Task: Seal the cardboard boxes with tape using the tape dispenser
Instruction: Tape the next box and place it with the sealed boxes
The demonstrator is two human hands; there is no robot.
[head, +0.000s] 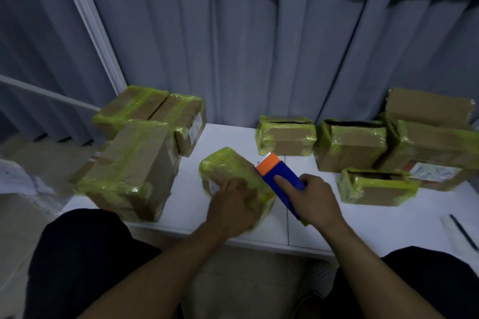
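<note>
Dark-clad knees (77, 254) and two bare forearms are filling the bottom of the view, with the person sitting at the white tabletop (363, 225). The right hand (317, 201) is gripping the tape dispenser (285, 193). Its fingers (287, 182) are curling round the blue body, with the index finger lying straight along the top. The orange head is pointing up-left and meeting the right edge of the small box (230, 166). The left hand (233, 206) is lying palm-down on that box, fingers roughly straight and pressing it onto the tabletop, not wrapping round anything; it is slightly blurred there. The small box is sitting mid-tabletop near the front edge, already mostly covered in yellow-green tape, so this is looking like a late strip or the cut-off on this one. To the left, a large box (129, 171) and two boxes behind it (155, 109) are showing tape over tops and corners with no gaps visible, so they are probably finished. To the right, a box (286, 137), a second (350, 147) and a low one (375, 188) are wearing tape on their sides but showing dark open slots along the top, so they are likely waiting for sealing. Further right, stacked boxes (435, 142) are sitting partly out of view and their state is unclear. Roughly half the job is looking done. A grey curtain (259, 46) is hanging behind.
</note>
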